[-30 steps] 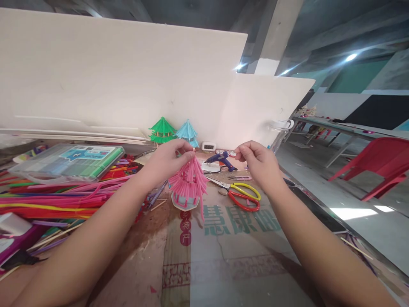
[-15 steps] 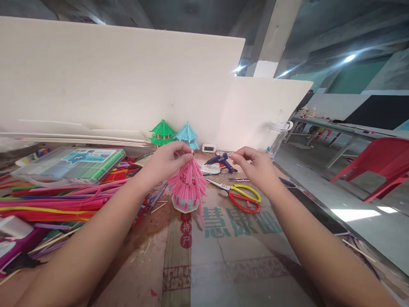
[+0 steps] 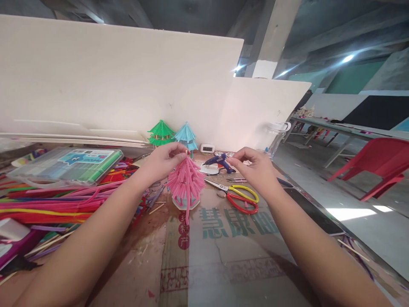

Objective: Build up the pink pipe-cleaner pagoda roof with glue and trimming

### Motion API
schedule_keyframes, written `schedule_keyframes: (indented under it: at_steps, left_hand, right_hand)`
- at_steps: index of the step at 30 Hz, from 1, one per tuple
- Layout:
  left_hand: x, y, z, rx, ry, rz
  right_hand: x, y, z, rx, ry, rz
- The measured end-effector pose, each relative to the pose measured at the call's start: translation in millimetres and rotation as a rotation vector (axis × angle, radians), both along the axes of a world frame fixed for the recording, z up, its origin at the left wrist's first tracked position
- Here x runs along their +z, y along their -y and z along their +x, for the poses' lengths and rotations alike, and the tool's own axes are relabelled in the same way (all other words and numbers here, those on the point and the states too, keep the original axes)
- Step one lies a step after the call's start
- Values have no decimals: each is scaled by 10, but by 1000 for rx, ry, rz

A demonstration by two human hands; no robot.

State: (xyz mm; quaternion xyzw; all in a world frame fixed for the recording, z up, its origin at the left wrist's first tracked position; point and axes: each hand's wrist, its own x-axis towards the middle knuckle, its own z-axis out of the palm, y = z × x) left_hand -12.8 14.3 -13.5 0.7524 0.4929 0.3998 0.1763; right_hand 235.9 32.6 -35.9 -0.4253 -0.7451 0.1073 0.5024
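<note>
From my head view, here's my left hand, thumb and fingers clamped on the peak of the pink, tiered, pavilion-shaped model of fuzzy stems. It's upright on the worktop right in front of me, one long strand hanging down its front past the pale base! Over to my right hand: thumb and forefinger tips together, anything between them too small to tell, just beside the dark-blue plastic glue gun. Nearer me lie metal scissors with red and yellow handles.
</note>
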Motion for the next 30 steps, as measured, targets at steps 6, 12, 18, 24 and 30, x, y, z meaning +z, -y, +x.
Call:
schedule_keyframes:
  at_steps: [6, 12, 18, 24, 30]
  left_hand:
    - [-12, -27, 3, 6, -11, 10]
    - [-31, -26, 13, 21, -18, 15]
    - [-35, -76, -63, 23, 23, 45]
    - [-41, -116, -119, 44, 13, 58]
    - [-70, -131, -87, 72, -17, 48]
  right_hand:
    - [-22, -40, 23, -3, 55, 3]
    - [-25, -35, 31, 12, 85, -6]
    - [-36, 13, 121, 151, 369, -71]
    - [-346, -154, 434, 189, 742, -265]
    - [-572, -288, 537, 143, 938, -366]
